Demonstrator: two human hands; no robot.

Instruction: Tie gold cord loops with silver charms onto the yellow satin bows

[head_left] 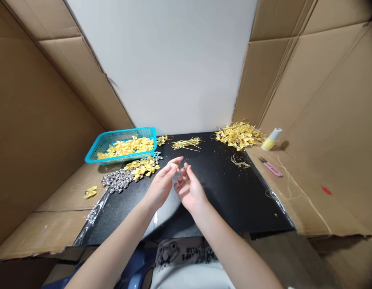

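Above the middle of the black tabletop my left hand [163, 180] and my right hand [190, 190] meet at the fingertips. Between them a short curved piece of thin cord [182, 169] shows, pinched by the thumb and finger of each hand; its ends are hidden by the fingers. Left of my hands lie several yellow ribbon bows [144, 166] and a spread of silver bells [118, 180]. Beyond my hands is a bundle of cut gold cords [186, 143].
A turquoise basket [91, 154] holds more yellow bows at the back left. Finished-looking bows with cord loops [240, 135] are heaped at the back right, near a thread cone [271, 139], pink snips [271, 167] and cord scraps [240, 162]. Cardboard walls [333, 100] flank the table.
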